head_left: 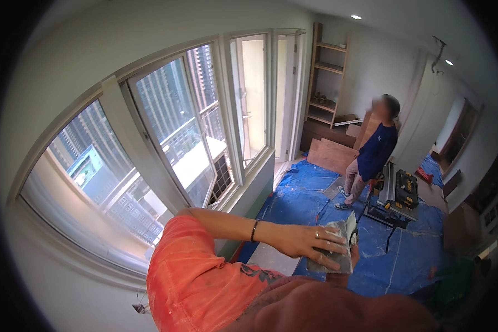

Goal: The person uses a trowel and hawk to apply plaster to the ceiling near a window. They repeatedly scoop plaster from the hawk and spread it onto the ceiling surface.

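Observation:
My left hand (307, 240), with a ring and a dark bracelet, reaches in from an orange sleeve. Its fingers lie across a grey, putty-smeared scraper blade (329, 264), pressing on its flat face. White putty (351, 222) shows along the blade's upper right edge. Only part of my right hand (354, 255) is visible, behind the blade at its right side, closed around it or its handle. The grip itself is hidden, and I cannot tell whether a second blade lies there. Both hands are close together, above the sheeted floor.
Blue plastic sheeting (310, 191) covers the floor. A person (377, 146) in a dark blue top stands ahead, beside a table saw (393, 191). Windows (177, 119) run along the left wall. A wooden shelf (329, 69) and leaning boards (332, 154) are at the back.

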Demonstrator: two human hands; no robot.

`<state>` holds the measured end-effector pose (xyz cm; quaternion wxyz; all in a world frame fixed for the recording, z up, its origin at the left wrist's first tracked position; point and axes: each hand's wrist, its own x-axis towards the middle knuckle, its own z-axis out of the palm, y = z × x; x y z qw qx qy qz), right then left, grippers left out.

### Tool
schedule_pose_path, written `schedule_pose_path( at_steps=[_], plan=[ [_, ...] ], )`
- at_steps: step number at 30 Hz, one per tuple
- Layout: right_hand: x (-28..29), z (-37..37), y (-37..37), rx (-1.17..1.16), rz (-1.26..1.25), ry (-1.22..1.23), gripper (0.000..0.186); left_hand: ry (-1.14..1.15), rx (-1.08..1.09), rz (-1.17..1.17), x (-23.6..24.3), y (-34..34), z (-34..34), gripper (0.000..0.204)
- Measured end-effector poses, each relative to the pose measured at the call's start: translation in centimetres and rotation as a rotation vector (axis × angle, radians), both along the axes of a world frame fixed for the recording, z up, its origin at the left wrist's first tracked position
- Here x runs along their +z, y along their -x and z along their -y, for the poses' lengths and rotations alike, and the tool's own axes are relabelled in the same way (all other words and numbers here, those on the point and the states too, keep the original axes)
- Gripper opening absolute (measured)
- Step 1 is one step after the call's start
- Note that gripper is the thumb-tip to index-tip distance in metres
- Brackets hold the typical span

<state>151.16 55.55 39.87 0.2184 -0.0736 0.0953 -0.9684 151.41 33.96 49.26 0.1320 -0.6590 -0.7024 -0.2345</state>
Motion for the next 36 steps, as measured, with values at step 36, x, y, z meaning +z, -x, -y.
schedule_pose_path(
  at_steps=[36],
  plan=[
    [7.2,17.1,6.3,-0.147,0.185,-0.417,0.045,-1.763,0.473,1.38,3.0,0.8,13.7,0.037]
  ],
)
